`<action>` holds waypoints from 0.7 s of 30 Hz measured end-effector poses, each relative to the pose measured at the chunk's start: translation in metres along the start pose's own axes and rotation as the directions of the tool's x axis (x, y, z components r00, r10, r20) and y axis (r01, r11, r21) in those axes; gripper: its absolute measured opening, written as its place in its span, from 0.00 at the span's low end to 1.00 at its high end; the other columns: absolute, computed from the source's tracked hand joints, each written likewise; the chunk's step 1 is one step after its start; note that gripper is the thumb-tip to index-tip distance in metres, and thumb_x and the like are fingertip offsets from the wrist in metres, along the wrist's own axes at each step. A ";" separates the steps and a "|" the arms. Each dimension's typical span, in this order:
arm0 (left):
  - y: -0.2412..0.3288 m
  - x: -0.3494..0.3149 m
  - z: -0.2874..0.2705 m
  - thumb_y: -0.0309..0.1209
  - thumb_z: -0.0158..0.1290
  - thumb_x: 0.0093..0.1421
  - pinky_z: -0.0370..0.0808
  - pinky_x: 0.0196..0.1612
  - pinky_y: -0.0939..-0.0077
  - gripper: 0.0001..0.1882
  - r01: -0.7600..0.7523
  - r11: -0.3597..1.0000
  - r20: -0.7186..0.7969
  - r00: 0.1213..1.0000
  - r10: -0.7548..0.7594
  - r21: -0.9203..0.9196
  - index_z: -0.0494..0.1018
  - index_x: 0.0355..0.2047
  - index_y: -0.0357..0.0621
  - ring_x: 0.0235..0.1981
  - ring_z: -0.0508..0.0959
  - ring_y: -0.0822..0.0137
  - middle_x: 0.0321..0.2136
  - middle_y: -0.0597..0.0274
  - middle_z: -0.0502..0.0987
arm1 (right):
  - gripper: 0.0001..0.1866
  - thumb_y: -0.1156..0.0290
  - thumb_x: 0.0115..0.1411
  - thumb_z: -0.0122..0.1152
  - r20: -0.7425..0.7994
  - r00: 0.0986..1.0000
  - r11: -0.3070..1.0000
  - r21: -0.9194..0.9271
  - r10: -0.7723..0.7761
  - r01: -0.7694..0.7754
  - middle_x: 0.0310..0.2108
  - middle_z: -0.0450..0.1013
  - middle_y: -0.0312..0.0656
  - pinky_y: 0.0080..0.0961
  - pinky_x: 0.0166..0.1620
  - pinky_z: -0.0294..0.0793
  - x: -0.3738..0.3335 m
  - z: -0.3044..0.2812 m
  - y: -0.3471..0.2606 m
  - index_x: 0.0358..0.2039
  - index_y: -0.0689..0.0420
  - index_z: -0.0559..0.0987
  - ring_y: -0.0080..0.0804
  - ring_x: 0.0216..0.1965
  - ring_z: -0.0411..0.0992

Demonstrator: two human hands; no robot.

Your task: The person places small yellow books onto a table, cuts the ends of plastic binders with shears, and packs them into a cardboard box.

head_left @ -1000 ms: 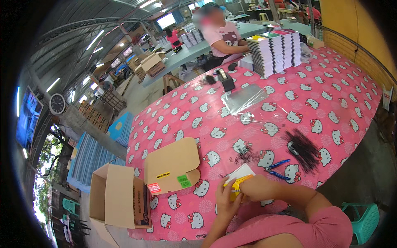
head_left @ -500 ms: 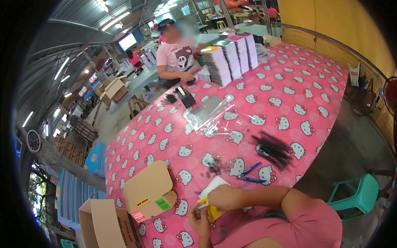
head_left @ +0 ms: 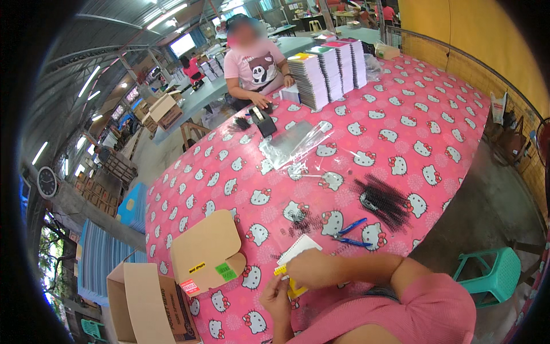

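Observation:
Near the front of the table, both my hands are on a small notepad [head_left: 302, 246] with white pages, a row of holes along one edge and a yellow cover. My left hand [head_left: 277, 299] pinches its punched edge from the left. My right hand [head_left: 309, 268] is closed over its middle and hides much of it; whether those fingers also hold a coil cannot be seen. Just beyond, blue-handled pliers [head_left: 352, 233] lie with handles apart. Black spiral binding coils [head_left: 381, 202] lie heaped past them, and small black coil scraps [head_left: 299, 222] are scattered left of the pliers.
An open cardboard box [head_left: 137, 295] and a cardboard flap piece [head_left: 206, 249] stand at left. Clear plastic sheets [head_left: 295, 148] and a black tape dispenser [head_left: 263, 122] lie mid-table. A co-worker [head_left: 255, 66] sits beside stacked notebooks [head_left: 309, 85]. A green stool [head_left: 490, 275] stands right.
The whole view has shifted slightly. My hands stay on the notepad, with the fingers moved only a little. The co-worker's head and torso are more upright.

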State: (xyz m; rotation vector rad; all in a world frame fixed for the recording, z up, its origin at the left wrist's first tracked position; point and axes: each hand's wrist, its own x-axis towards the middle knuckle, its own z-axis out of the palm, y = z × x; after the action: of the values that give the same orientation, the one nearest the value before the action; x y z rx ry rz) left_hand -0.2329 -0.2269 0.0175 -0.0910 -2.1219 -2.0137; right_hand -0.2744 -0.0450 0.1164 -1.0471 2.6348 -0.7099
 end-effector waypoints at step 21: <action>0.008 0.009 0.013 0.19 0.53 0.54 0.73 0.38 0.79 0.12 0.125 0.970 0.038 0.992 -0.119 -0.209 0.72 0.40 0.34 0.33 0.76 0.71 0.33 0.57 0.78 | 0.22 0.57 0.50 0.62 -0.518 0.855 0.999 0.021 -0.019 0.034 0.31 0.74 0.48 0.33 0.31 0.73 -0.023 0.007 -0.002 0.39 0.60 0.75 0.43 0.30 0.74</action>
State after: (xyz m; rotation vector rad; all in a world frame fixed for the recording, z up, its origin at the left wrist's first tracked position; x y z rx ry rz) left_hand -0.2420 -0.2149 0.0262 -0.0200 -1.9656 -2.3160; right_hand -0.2537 -0.0326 0.1114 -0.9937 3.0414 -1.1794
